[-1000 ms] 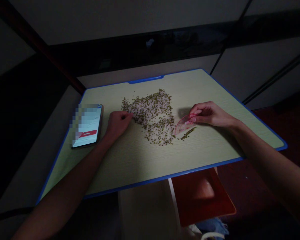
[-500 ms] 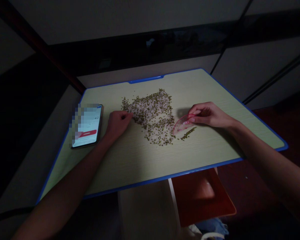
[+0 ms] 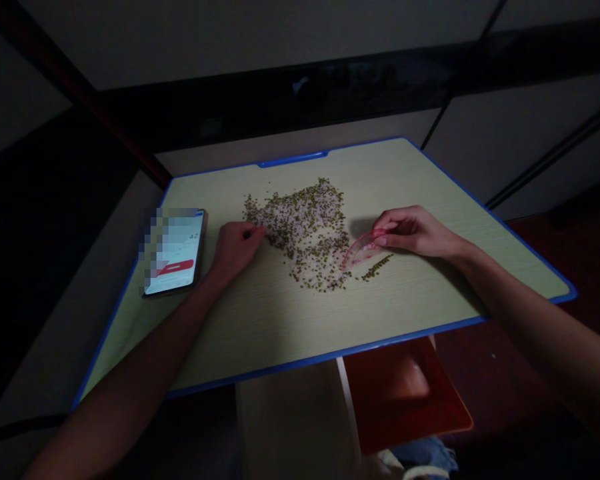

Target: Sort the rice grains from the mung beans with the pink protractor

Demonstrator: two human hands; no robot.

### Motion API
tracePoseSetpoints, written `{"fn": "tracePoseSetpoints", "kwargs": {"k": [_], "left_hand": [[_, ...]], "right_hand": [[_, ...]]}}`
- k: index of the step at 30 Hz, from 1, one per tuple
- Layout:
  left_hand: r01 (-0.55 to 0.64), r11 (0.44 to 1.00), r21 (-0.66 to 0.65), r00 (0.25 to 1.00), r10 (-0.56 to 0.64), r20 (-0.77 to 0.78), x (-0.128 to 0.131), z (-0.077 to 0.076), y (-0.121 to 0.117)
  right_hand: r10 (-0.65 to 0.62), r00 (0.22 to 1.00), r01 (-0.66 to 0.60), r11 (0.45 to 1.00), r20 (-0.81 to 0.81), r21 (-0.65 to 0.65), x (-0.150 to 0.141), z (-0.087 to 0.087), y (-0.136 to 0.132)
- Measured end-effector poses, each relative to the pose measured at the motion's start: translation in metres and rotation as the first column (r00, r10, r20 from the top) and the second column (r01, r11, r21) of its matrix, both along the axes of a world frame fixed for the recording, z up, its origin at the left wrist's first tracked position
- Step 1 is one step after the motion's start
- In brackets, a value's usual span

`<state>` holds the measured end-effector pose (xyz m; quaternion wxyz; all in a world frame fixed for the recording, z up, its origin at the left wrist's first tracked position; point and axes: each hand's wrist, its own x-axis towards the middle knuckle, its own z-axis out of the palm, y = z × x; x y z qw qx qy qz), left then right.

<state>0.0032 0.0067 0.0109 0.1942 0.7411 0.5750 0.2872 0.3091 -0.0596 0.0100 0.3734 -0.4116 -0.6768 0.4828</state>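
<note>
A spread pile of mixed white rice-like grains and green beans lies mid-table. My right hand pinches a see-through, pink-edged, half-round piece that looks like a protractor; its lower tip touches the pile's right edge. Just below it, a short line of green beans lies apart from the pile. Resting on the table at the pile's left edge, my left hand is closed, fingertips together beside the grains. Whether anything is inside those fingers is hidden.
The pale folding table has a blue rim. At its left side lies a phone with a lit screen. Below the front edge is a reddish-brown seat-like surface. Cabinet panels stand behind the table.
My right hand has shifted slightly left with the protractor, whose tip now meets the pile's edge and which looks more tilted. My left hand stays put.
</note>
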Motion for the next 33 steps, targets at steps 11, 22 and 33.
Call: {"fn": "tracePoseSetpoints", "kwargs": {"k": [11, 22, 33], "left_hand": [[-0.006, 1.0, -0.005, 1.0, 0.006, 0.012, 0.001, 0.0006, -0.0011], [-0.002, 1.0, 0.001, 1.0, 0.002, 0.007, -0.0001, 0.0, 0.0004], [-0.013, 1.0, -0.014, 1.0, 0.013, 0.013, 0.0008, 0.0011, -0.0013]], "right_hand": [[-0.004, 1.0, 0.004, 0.999, 0.007, -0.051, 0.004, 0.0025, -0.0018], [0.003, 1.0, -0.002, 0.999, 0.027, -0.052, -0.0002, 0.005, -0.0024], [0.031, 0.999, -0.028, 0.997, 0.032, -0.078, 0.0035, 0.004, -0.0025]]}}
